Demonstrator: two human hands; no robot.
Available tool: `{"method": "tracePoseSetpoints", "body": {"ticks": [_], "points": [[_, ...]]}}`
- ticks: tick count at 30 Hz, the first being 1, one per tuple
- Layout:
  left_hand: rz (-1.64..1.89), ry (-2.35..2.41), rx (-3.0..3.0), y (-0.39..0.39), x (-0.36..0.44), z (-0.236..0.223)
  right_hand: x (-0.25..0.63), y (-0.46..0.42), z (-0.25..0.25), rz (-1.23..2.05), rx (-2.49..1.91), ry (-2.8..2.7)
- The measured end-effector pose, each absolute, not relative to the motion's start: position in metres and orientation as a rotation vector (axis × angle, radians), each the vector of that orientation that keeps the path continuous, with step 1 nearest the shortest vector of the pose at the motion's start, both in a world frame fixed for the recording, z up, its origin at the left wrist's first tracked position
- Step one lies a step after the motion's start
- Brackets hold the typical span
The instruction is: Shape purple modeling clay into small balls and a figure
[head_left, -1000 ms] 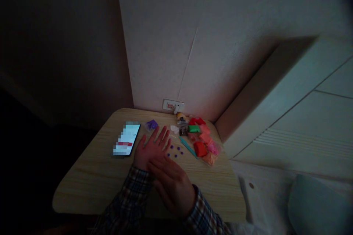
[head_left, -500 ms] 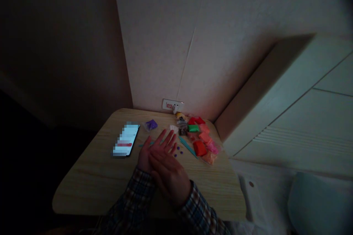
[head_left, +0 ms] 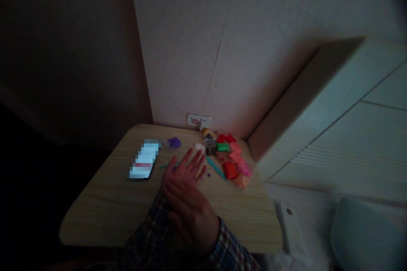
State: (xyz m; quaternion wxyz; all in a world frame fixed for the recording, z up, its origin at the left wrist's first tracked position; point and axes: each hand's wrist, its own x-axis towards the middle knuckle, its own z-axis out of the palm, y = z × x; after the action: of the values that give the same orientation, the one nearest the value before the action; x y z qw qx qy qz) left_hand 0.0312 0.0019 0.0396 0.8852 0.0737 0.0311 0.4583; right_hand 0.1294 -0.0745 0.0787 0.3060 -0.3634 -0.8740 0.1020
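Note:
My left hand (head_left: 186, 168) is held palm up over the wooden table (head_left: 104, 207), fingers stretched out and apart. My right hand (head_left: 190, 211) lies flat across its heel, fingers together, palm down on the left palm. Whether anything sits between the two palms is hidden. Small purple clay balls (head_left: 208, 174) lie on the table just right of the left fingers, mostly covered by them. A teal plastic tool (head_left: 216, 168) lies beside the balls. Packets of coloured clay (head_left: 233, 165) sit in a cluster further right.
A lit phone (head_left: 143, 164) lies left of my hands. A purple clay packet (head_left: 174, 142) sits near the wall, below a wall socket (head_left: 199, 120). A pale cabinet (head_left: 343, 127) stands at the right. The room is dim.
My left hand has shifted right and now covers most of the purple balls. My right hand has slid back along the left palm toward me.

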Motion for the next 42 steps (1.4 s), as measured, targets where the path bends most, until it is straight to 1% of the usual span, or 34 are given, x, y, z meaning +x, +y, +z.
{"method": "tracePoseSetpoints", "body": {"ticks": [2,6,8,11,13,16,20,23,25,29,32,34,37,39,42], "points": [[0.924,0.070,0.155,0.0017,0.0313,0.0392,0.1297,-0.0740,0.0774,0.252,-1.009,-2.279],[1.022,0.084,0.153,0.0021,0.0297,0.0408,0.1293,-0.0748,0.0774,0.279,-0.999,-2.273],[0.984,0.056,0.176,0.0022,0.0305,0.0402,0.1279,-0.0747,0.0786,0.290,-0.951,-2.283],[0.901,0.023,0.216,0.0015,0.0317,0.0384,0.1278,-0.0722,0.0782,0.257,-1.003,-2.257],[0.938,0.030,0.218,0.0011,0.0309,0.0384,0.1292,-0.0715,0.0774,0.257,-1.048,-2.250],[1.007,0.065,0.196,0.0009,0.0306,0.0399,0.1295,-0.0735,0.0786,0.296,-0.973,-2.291],[0.920,0.093,0.180,-0.0004,0.0331,0.0424,0.1277,-0.0725,0.0805,0.281,-0.961,-2.276],[0.979,0.112,0.162,-0.0008,0.0315,0.0437,0.1286,-0.0705,0.0798,0.276,-1.021,-2.253],[1.017,0.098,0.162,-0.0002,0.0305,0.0427,0.1286,-0.0712,0.0797,0.293,-0.972,-2.261],[0.906,0.045,0.199,0.0005,0.0313,0.0372,0.1279,-0.0722,0.0788,0.283,-0.944,-2.247],[0.961,0.037,0.201,0.0006,0.0303,0.0353,0.1294,-0.0723,0.0778,0.271,-1.017,-2.222],[0.996,0.026,0.200,0.0009,0.0297,0.0353,0.1299,-0.0732,0.0787,0.296,-0.979,-2.242],[0.932,0.020,0.206,0.0008,0.0298,0.0356,0.1294,-0.0733,0.0803,0.313,-0.930,-2.268],[0.919,0.036,0.203,0.0003,0.0288,0.0363,0.1294,-0.0720,0.0792,0.291,-0.985,-2.250],[0.997,0.065,0.187,0.0000,0.0264,0.0383,0.1303,-0.0712,0.0766,0.282,-1.040,-2.224]]}}
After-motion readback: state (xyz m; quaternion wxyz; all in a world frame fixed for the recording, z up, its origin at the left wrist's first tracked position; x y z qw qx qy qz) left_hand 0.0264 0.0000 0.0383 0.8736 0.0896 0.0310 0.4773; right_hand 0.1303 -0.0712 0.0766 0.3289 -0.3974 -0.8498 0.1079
